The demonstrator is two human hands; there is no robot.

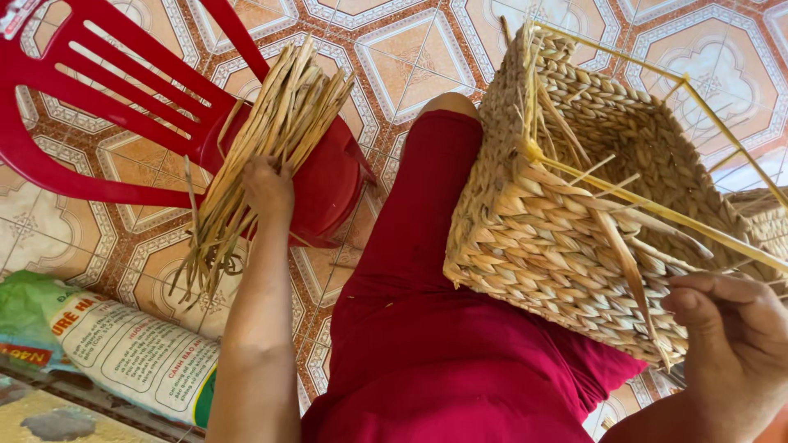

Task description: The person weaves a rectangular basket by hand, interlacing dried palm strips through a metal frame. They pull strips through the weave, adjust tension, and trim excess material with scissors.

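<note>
the step in hand looks like fetching fresh weaving material for a half-made basket. the left hand [268,187] reaches out to a bundle of dried straw strands [261,156] lying across the seat of a red plastic chair [98,107]; the fingers are curled down into the bundle, though i cannot tell whether they are clamped on a single strand or only sorting through them. the right hand [733,340] sits at the lower corner of the woven basket [574,213], fingers bent together around loose strand ends there, steadying it.

the basket rests tilted on the person's lap, on the red trouser leg [427,328], its open side turned toward the right. a thin yellow wire frame [698,107] stands above the finished rows – the upper part is not yet woven, and loose ends stick out along the edge. nothing shows inside the basket.

by my reading, the next move calls for drawing one strand free without dragging the rest off the chair, then bringing it to the unfinished edge.

a printed sack [123,349] lies on the patterned tiled floor [410,49] at lower left – its contents are hidden.
</note>
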